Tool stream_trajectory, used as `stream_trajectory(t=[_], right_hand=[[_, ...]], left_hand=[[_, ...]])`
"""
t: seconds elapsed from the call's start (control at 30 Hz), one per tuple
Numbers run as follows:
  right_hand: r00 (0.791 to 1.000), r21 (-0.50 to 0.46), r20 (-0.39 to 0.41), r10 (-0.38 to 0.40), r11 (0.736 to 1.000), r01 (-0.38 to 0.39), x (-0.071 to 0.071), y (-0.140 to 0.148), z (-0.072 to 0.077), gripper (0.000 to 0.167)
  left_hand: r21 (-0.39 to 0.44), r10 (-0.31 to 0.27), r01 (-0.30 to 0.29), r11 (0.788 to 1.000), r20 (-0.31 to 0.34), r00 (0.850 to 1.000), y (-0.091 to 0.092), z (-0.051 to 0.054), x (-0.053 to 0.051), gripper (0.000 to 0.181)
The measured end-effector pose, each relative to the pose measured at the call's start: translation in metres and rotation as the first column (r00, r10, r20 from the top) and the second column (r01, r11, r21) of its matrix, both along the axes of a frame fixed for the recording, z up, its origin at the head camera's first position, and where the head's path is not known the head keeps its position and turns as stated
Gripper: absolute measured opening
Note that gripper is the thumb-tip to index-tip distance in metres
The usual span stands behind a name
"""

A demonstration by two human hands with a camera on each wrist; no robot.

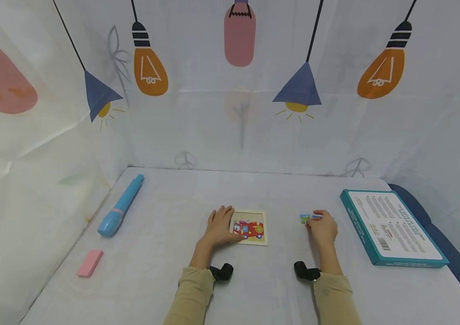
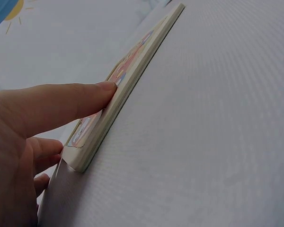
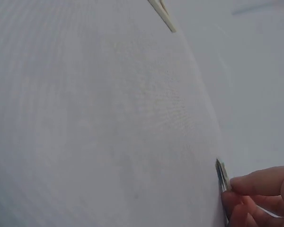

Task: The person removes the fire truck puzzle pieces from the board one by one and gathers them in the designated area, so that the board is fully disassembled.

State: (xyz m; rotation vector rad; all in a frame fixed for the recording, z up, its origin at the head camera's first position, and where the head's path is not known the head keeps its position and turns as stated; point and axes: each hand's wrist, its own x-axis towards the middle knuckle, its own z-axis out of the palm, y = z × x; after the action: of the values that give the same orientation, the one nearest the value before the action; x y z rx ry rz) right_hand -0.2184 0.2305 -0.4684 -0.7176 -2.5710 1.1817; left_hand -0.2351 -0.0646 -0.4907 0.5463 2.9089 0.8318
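Note:
A small wooden puzzle board (image 1: 250, 215) with a pale rim and a red vehicle picture (image 1: 255, 229) lies on the table. My left hand (image 1: 218, 228) holds its left side: the thumb presses on the face, as the left wrist view shows, and the other fingers lie along the edge. To the right, my right hand (image 1: 324, 229) pinches a thin, flat piece (image 3: 222, 172) between thumb and fingers. Blue-green puzzle pieces (image 1: 305, 218) show beside those fingertips in the head view. How many pieces are there is hidden by the hand.
A teal-edged box (image 1: 392, 223) lies at the right edge of the white table. Over on the left are a blue pen-shaped device (image 1: 122, 205) and a pink block (image 1: 90, 263). White printed cloth walls stand behind and at the sides.

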Motion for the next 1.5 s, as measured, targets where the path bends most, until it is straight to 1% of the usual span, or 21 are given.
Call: stream_trajectory(t=[0.17, 0.27, 0.37, 0.43, 0.5, 0.6, 0.67, 0.73, 0.93, 1.07, 1.2, 1.33, 1.43, 1.5], right_hand=[[1.0, 0.019, 0.007, 0.003, 1.0, -0.003, 0.0, -0.001, 0.001, 0.037], [0.999, 0.022, -0.036, 0.02, 1.0, -0.019, -0.001, -0.002, 0.001, 0.034], [0.995, -0.01, -0.084, 0.061, 0.998, -0.062, -0.004, -0.006, 0.001, 0.03], [0.99, -0.061, -0.103, 0.101, 0.992, -0.108, -0.006, -0.01, 0.002, 0.03], [0.985, -0.14, -0.096, 0.141, 0.978, -0.153, -0.007, -0.016, 0.003, 0.031], [0.977, -0.256, -0.079, 0.198, 0.943, -0.212, -0.009, -0.026, 0.004, 0.033], [0.972, -0.301, -0.064, 0.226, 0.924, -0.234, -0.011, -0.032, 0.004, 0.033], [0.966, -0.321, -0.056, 0.253, 0.912, -0.257, -0.012, -0.039, 0.003, 0.032], [0.953, -0.33, -0.079, 0.294, 0.894, -0.303, -0.014, -0.054, -0.002, 0.03], [0.945, -0.334, -0.09, 0.313, 0.885, -0.325, -0.012, -0.063, -0.001, 0.029], [0.941, -0.341, -0.086, 0.329, 0.877, -0.338, -0.01, -0.069, 0.0, 0.027], [0.933, -0.341, -0.083, 0.35, 0.87, -0.357, -0.011, -0.074, -0.002, 0.027], [0.917, -0.315, -0.075, 0.391, 0.864, -0.394, -0.012, -0.077, -0.005, 0.027], [0.905, -0.285, -0.055, 0.421, 0.862, -0.419, -0.012, -0.08, -0.006, 0.027]], left_hand=[[0.004, -0.001, 0.001, 1.0, 0.001, 1.0, 0.0, 0.001, 0.0, 0.093], [0.005, -0.003, 0.003, 1.0, 0.006, 1.0, 0.001, 0.001, 0.0, 0.093], [0.005, -0.001, 0.001, 1.0, 0.006, 1.0, 0.001, 0.001, 0.001, 0.093], [0.008, -0.002, 0.002, 1.0, 0.004, 1.0, 0.0, 0.002, 0.001, 0.093], [0.014, -0.008, 0.008, 1.0, -0.001, 1.0, 0.0, 0.001, 0.001, 0.091], [0.017, -0.019, 0.019, 1.0, -0.007, 1.0, -0.001, 0.001, 0.002, 0.088], [0.016, -0.026, 0.027, 1.0, -0.013, 1.0, -0.001, 0.001, 0.002, 0.084], [0.012, -0.029, 0.03, 0.999, -0.013, 0.999, -0.001, 0.001, 0.001, 0.081], [0.013, -0.035, 0.035, 0.999, -0.011, 0.999, -0.001, 0.0, 0.001, 0.077], [0.021, -0.034, 0.034, 0.999, -0.013, 0.999, -0.001, -0.001, 0.001, 0.075], [0.026, -0.04, 0.04, 0.999, -0.017, 0.999, -0.001, 0.0, 0.002, 0.073], [0.03, -0.045, 0.045, 0.999, -0.012, 0.999, -0.001, 0.002, 0.003, 0.071], [0.026, -0.045, 0.045, 0.999, -0.008, 0.999, -0.001, 0.003, 0.003, 0.069], [0.024, -0.047, 0.048, 0.999, -0.009, 0.999, -0.001, 0.003, 0.003, 0.068]])
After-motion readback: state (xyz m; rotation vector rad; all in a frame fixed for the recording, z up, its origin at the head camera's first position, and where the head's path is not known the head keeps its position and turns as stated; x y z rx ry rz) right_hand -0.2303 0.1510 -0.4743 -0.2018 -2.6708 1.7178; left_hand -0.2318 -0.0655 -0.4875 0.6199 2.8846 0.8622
